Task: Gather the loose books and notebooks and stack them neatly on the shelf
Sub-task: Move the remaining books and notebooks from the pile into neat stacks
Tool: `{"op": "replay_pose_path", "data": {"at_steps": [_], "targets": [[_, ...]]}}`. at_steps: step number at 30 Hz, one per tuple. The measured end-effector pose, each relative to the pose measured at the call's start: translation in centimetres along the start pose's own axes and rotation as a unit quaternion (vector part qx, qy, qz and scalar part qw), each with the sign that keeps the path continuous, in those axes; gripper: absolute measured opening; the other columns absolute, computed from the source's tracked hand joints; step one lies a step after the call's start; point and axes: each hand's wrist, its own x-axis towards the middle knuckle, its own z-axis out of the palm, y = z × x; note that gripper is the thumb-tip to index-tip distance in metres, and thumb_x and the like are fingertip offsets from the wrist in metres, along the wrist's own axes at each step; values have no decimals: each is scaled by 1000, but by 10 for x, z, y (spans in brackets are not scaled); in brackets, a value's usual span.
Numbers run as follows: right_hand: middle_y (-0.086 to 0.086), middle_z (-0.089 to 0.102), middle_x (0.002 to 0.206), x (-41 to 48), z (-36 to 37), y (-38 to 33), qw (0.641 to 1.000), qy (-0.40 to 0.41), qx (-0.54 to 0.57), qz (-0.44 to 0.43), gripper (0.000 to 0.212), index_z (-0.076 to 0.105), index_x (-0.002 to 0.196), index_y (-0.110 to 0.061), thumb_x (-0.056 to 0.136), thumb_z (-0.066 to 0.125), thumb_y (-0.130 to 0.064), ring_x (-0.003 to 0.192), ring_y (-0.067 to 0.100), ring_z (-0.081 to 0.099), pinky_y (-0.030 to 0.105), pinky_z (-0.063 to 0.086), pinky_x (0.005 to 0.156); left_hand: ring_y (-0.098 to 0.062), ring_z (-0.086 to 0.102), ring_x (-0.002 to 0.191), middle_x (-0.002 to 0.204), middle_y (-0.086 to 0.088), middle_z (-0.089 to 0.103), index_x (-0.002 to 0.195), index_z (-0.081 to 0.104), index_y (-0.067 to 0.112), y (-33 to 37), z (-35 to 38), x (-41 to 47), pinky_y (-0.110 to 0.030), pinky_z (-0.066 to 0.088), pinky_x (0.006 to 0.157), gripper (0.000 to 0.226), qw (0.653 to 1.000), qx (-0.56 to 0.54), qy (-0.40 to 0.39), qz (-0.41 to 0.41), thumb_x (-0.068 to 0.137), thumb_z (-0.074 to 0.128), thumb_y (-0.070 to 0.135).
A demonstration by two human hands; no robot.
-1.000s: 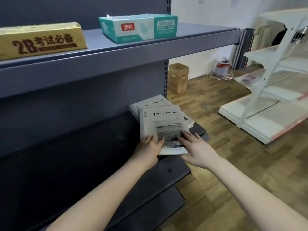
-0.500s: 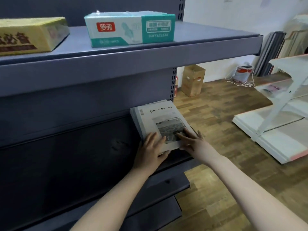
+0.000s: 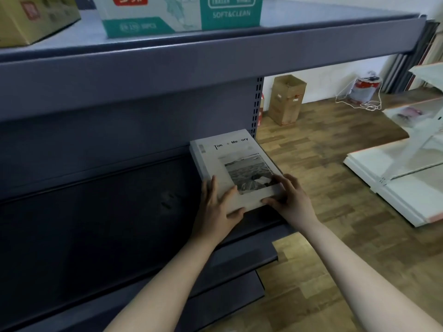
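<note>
A stack of white notebooks (image 3: 230,159) lies flat on the dark grey lower shelf (image 3: 239,250), at its right end beside the slotted upright. The top cover reads "Time & Memory" and carries a grey photo. My left hand (image 3: 215,212) lies against the stack's near left corner, fingers straight along the side and thumb on the cover. My right hand (image 3: 292,200) is set against the near right corner, fingers on the cover's right edge and thumb on the front edge. The lower books are mostly hidden under the top one.
The upper shelf (image 3: 215,56) overhangs the stack and carries a teal tissue box (image 3: 182,15) and a yellow box (image 3: 31,17). On the wooden floor to the right stand a cardboard box (image 3: 286,99), a paint can (image 3: 364,89) and white shelving parts (image 3: 395,183).
The top notebook has slid back from its offset position and now lines up with the stack. Both hands have shifted from its cover to the stack's near corners. The camera has moved closer.
</note>
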Motion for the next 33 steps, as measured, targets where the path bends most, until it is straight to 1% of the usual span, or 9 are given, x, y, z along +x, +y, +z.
{"op": "replay_pose_path", "data": {"at_steps": [3,8,13,15,16,19,22,28,33], "targets": [[6,46,136,0,1,0,1000,7,5,1,75,49,135,-16,70,78,-42,119,27,51,33,43,90,-44,2,142,156,-19,11,134,50,27,0,0,0,-53,25,110,56,1000,-9,-11,-8,83,65,43],[1,51,135,-2,5,0,999,34,0,-5,74,52,133,-19,69,78,-45,116,24,55,30,44,86,-37,7,144,158,-15,0,138,45,26,3,-1,0,-45,37,105,57,998,-47,-25,-17,86,63,41],[0,53,134,0,3,4,999,44,8,-14,72,54,132,-20,68,78,-45,118,20,54,21,37,87,-33,-7,144,157,-11,-11,144,35,25,5,-5,-1,-41,25,112,59,997,-47,-54,-11,91,56,39],[-2,50,136,-1,4,4,999,35,0,-11,76,51,134,-23,67,77,-49,120,20,53,24,40,89,-33,-12,144,157,-11,-12,144,35,24,4,-5,-1,-42,19,114,59,997,-44,-60,-10,91,55,40],[-2,48,138,-2,5,4,999,28,-12,-14,80,48,135,-24,66,77,-52,120,21,53,29,43,89,-34,-14,143,157,-11,-12,144,36,24,3,-5,-1,-44,17,114,59,997,-45,-59,-8,91,56,39],[3,46,137,-4,8,5,999,18,-44,-27,88,44,138,-21,64,75,-57,114,29,56,41,50,80,-36,-19,141,157,-13,-11,143,38,22,2,-5,0,-48,13,114,59,997,-43,-58,-4,90,57,39],[5,50,134,-2,9,7,998,28,-46,-33,86,47,137,-19,64,77,-53,109,31,58,40,50,77,-35,-19,142,157,-13,-12,144,37,22,1,-6,1,-47,11,115,62,996,-43,-72,-9,89,58,40],[10,50,135,0,6,11,998,12,-39,-42,79,45,139,-16,71,77,-41,110,36,57,43,50,78,-34,-22,141,156,-9,-18,146,31,23,1,-7,2,-47,7,115,62,994,-42,-101,-12,91,51,41],[7,42,143,2,-3,14,999,-30,-6,-43,70,37,143,-18,82,71,-24,119,34,52,40,45,90,-33,-24,141,156,-7,-19,148,27,24,4,-9,1,-47,6,115,62,993,-41,-110,-15,92,50,40]]}}
